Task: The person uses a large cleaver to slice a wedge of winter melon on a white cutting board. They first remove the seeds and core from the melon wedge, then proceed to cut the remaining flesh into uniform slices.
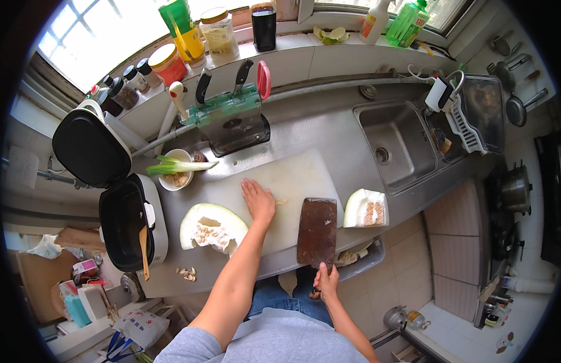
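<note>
My left hand (259, 200) lies palm down on a white plastic cutting board (303, 174), its fingers stretched out and holding nothing. By its handle, my right hand (326, 282) grips a cleaver (316, 231), whose broad, brownish-stained blade covers the board's right front part. A few small scraps lie on the board beside my left hand. Left of my left forearm sits a large cut piece of winter melon (210, 227) with seeds and pith showing; the forearm hides part of it. Another seeded melon chunk (365, 208) stands right of the board near the counter's front edge.
A bowl (182, 156) with a scallion stalk across it stands behind the board, near a knife block (235, 125). An open-lidded cooker (126, 222) is at left, with garlic cloves (187, 273) nearby. The sink (398, 140) is at right. Below the counter's edge is a plastic bin (364, 261).
</note>
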Tool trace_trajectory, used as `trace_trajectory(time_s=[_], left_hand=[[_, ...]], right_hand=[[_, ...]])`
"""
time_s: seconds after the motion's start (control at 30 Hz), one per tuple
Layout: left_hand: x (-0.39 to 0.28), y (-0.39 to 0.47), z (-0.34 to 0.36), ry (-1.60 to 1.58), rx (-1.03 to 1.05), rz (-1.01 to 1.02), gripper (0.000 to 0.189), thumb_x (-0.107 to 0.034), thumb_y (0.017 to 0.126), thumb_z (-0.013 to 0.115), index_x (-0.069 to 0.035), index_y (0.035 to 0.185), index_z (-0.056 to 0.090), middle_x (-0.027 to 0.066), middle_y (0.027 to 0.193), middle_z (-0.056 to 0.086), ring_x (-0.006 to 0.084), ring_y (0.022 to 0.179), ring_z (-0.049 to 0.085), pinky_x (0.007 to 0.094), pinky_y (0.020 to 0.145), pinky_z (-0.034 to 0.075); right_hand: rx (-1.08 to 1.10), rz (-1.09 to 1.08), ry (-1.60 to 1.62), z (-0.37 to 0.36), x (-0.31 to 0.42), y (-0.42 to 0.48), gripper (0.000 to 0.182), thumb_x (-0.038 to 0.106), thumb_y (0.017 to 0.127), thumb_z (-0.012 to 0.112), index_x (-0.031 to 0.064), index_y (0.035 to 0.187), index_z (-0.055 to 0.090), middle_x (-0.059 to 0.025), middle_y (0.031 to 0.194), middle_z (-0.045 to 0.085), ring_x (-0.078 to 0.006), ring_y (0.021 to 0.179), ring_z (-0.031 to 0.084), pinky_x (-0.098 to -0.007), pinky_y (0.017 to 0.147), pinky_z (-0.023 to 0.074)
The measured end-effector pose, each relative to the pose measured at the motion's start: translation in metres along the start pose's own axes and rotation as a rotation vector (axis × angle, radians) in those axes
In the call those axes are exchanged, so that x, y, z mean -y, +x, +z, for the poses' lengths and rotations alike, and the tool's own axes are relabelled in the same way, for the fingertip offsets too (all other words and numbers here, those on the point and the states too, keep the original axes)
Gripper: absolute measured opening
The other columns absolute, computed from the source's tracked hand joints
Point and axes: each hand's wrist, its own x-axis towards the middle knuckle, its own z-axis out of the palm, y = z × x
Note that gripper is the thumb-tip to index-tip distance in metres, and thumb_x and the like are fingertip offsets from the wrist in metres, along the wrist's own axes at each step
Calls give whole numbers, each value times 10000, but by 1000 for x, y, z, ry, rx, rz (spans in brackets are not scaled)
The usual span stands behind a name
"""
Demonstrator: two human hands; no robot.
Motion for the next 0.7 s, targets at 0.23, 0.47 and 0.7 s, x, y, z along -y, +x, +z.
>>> trace_trajectory(time_s=[0.23, 0.47, 0.7], left_hand=[[0, -50, 15, -95, -20, 256, 577, -186, 937, 452, 112, 1391, 257, 248, 1510, 167, 359, 1409, 163, 427, 1156, 137], [-2, -65, 19, -263, -32, 297, 586, -213, 966, 407, 61, 1436, 190, 233, 1523, 137, 359, 1418, 130, 441, 1154, 122], [4, -64, 15, -280, -74, 297, 577, -238, 971, 399, 81, 1419, 225, 240, 1522, 131, 381, 1418, 104, 440, 1155, 109]], right_hand=[[68, -72, -80, 63, 14, 48, 280, 308, 916, 597, 58, 849, 490, -3, 532, 471, -90, 382, 458, -244, 355, 383], [151, -91, -170, 88, 18, 65, 256, 280, 917, 594, 56, 848, 490, -6, 520, 469, -98, 374, 451, -253, 355, 389], [316, 80, -84, 89, 29, 72, 264, 307, 919, 592, 79, 866, 468, -9, 545, 470, -103, 387, 451, -253, 362, 395]])
